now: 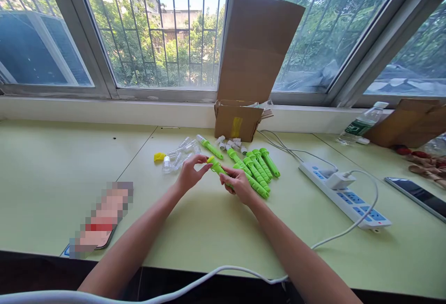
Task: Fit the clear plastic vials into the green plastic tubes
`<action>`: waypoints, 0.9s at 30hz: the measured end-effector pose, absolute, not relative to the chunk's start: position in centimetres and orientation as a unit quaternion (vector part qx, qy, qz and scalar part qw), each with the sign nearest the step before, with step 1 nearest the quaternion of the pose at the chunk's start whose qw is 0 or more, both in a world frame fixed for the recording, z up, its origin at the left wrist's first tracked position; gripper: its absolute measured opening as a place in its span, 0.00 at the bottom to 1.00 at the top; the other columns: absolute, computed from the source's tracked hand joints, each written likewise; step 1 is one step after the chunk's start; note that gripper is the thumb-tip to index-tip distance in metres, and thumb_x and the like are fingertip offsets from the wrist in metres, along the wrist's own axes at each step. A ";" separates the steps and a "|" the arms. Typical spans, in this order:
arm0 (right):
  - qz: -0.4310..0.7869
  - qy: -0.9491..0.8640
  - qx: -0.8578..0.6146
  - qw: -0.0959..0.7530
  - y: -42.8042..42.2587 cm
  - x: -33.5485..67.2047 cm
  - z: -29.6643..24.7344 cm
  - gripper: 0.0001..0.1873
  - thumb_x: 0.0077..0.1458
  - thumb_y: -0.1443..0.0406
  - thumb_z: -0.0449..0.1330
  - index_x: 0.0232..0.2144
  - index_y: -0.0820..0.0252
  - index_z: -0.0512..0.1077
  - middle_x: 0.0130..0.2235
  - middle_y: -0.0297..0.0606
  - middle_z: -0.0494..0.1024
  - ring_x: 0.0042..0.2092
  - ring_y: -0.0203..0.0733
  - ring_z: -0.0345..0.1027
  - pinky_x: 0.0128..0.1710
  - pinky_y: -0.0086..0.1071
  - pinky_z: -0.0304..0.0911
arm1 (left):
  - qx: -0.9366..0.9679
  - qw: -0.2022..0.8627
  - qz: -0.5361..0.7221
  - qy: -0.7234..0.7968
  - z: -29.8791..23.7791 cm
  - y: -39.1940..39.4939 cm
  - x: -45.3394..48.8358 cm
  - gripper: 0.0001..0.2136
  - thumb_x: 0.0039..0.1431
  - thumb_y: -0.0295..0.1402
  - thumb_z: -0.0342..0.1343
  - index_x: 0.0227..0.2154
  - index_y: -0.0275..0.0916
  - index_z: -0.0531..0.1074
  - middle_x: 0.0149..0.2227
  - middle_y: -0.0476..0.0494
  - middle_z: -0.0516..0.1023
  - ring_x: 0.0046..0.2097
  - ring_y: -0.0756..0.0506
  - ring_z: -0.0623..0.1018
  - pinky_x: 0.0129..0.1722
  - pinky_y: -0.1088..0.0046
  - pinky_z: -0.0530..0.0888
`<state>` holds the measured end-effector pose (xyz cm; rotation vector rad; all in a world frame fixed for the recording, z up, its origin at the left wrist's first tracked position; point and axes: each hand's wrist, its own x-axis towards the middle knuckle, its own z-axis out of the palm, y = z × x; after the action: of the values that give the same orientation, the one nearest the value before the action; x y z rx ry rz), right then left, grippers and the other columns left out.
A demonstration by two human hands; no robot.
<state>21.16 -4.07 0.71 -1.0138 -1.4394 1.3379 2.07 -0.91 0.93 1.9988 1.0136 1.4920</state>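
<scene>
A bright green plastic tube [216,167] with a flared end is gripped in my right hand [239,183], its fingers wrapped around the lower part. My left hand [191,171] pinches a small yellow piece [211,160] at the tube's upper left end. Right beside my right hand lie several ribbed green tubes [258,169] in a loose row. Behind my hands, one green tube with a clear cap [209,146] rests on the table. Clear plastic caps [179,153] and a yellow piece [159,156] lie to the left, and small white parts [233,143] behind.
An open cardboard box [240,122] stands against the window sill. To the right are a white power strip [343,194] with cables, a phone [418,194] and a plastic bottle [362,122]. A blurred-out phone [104,220] lies at front left. A white cable [244,271] crosses the table's front edge.
</scene>
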 end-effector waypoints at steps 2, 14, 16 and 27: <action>0.550 -0.577 -0.405 0.448 -4.1 21.2 0.8 0.28 0.46 0.53 0.62 0.48 0.61 0.73 0.22 0.29 0.66 0.16 0.27 0.49 0.12 0.24 0.43 | 0.722 0.231 0.542 0.364 0.9 -0.9 2.1 0.09 0.53 0.40 0.59 0.31 0.39 0.71 0.36 0.46 0.78 0.38 0.48 0.77 0.44 0.63 0.78; 0.610 -0.539 -0.382 0.438 -4.0 21.3 1.1 0.26 0.47 0.53 0.61 0.46 0.62 0.72 0.21 0.30 0.69 0.15 0.28 0.52 0.11 0.24 0.43 | 0.722 0.262 0.528 0.363 0.8 -1.2 2.2 0.11 0.54 0.39 0.59 0.38 0.40 0.71 0.37 0.45 0.76 0.38 0.47 0.77 0.42 0.65 0.78; 0.612 -0.544 -0.387 0.423 -4.0 21.2 0.8 0.26 0.48 0.53 0.60 0.46 0.61 0.72 0.21 0.30 0.69 0.14 0.28 0.52 0.11 0.24 0.43 | 0.722 0.268 0.524 0.364 0.7 -1.1 2.1 0.11 0.54 0.39 0.59 0.37 0.39 0.71 0.37 0.45 0.75 0.38 0.47 0.77 0.41 0.65 0.79; 0.537 -0.584 -0.433 0.427 -3.8 20.8 0.3 0.22 0.44 0.53 0.64 0.39 0.56 0.64 0.23 0.28 0.73 0.14 0.28 0.54 0.11 0.23 0.46 | 0.709 0.273 0.542 0.358 0.5 -1.4 2.2 0.10 0.53 0.38 0.59 0.35 0.38 0.71 0.40 0.43 0.76 0.42 0.46 0.77 0.43 0.63 0.78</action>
<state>20.75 -3.82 0.32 -1.0830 -1.4594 1.3430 2.16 -1.39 0.49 1.9074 0.9643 1.4594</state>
